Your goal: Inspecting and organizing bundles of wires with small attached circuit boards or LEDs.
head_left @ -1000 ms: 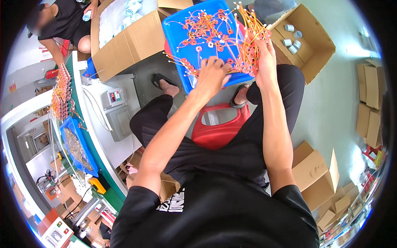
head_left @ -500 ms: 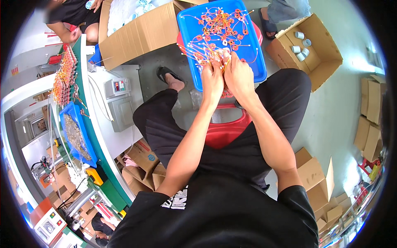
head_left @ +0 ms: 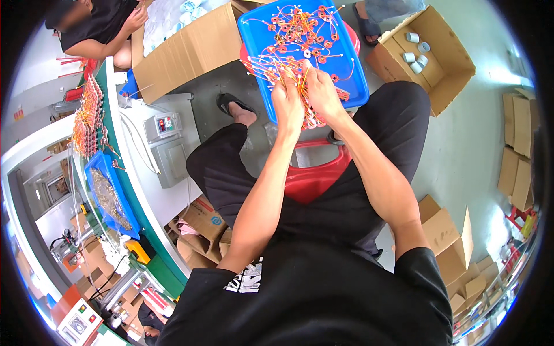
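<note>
A blue tray (head_left: pixel 359 86) lies across a red stool in front of my knees. Its far half holds a tangle of small red ring-shaped parts with orange wires (head_left: pixel 300 27). Over the tray's near part my left hand (head_left: pixel 288 102) is closed around a bundle of the same wired parts (head_left: pixel 276 67), whose wires fan out to the left with pale tips. Close beside it, my right hand (head_left: pixel 323 92) is closed at the right side of this bundle, fingers bent in. Stacked red parts show below and between the hands. The fingertips are partly hidden among the wires.
A carton with white goods (head_left: pixel 190 46) stands at the far left, a carton with several white cups (head_left: pixel 447 63) at the far right. On the green-topped bench (head_left: pixel 153 254) are stacked wired parts (head_left: pixel 88 118) and a blue bin (head_left: pixel 118 199). Another person sits at the upper left.
My hands have drawn slightly apart and nearer to me, showing more of the bundle between them. At the upper left, the other person has leaned further into view with a hand raised.
</note>
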`<control>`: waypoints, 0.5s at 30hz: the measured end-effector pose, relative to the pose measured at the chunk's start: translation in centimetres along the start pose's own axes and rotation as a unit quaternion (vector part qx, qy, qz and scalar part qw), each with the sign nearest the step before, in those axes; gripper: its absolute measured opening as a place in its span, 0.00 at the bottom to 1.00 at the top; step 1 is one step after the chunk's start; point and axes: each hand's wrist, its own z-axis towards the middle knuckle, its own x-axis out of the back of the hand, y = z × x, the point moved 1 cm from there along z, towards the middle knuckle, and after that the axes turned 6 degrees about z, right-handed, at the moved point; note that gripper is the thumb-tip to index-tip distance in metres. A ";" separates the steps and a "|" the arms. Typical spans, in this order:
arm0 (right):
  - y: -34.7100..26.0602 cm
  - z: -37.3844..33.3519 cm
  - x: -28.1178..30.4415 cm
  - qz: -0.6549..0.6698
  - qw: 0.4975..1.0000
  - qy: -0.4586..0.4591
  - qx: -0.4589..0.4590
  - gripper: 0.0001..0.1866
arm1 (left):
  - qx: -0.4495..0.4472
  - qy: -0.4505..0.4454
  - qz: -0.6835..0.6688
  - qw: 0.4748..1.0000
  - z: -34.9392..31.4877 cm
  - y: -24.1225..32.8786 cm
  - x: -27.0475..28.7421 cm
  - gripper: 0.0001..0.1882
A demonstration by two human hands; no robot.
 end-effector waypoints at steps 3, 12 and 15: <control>0.4 -0.2 -0.6 -0.129 0.991 0.027 0.032 0.23 | -0.006 0.029 0.260 0.965 -0.4 1.2 0.4 0.20; -0.1 -1.2 -2.2 -0.311 0.946 0.045 0.081 0.22 | -0.009 0.078 0.273 0.959 -1.3 1.7 1.1 0.20; -1.1 -1.5 -2.5 -0.321 0.941 0.041 0.103 0.21 | 0.029 0.120 0.232 0.965 -1.4 1.9 1.3 0.22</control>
